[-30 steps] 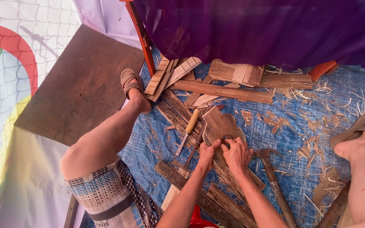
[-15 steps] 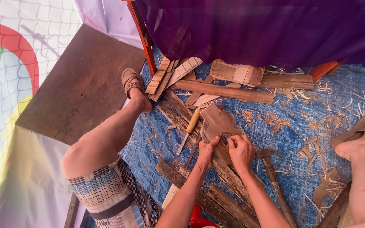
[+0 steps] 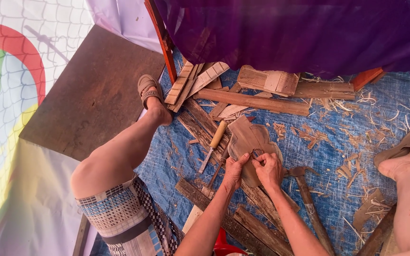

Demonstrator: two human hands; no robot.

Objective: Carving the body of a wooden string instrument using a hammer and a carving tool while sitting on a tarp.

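Here, carved wood piece (image 3: 247, 140) under left hand (image 3: 236, 170), right hand (image 3: 267, 168)

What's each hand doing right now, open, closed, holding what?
Left hand: closed on the near edge of the flat wooden piece, steadying it.
Right hand: closed around a small tool at the piece's surface; the tool is too hidden to identify.

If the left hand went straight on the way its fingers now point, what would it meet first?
The left hand points up the picture, resting on the flat carved wood piece. Going on, it would slide over that piece, then probably reach the long plank beyond; depth is unclear.
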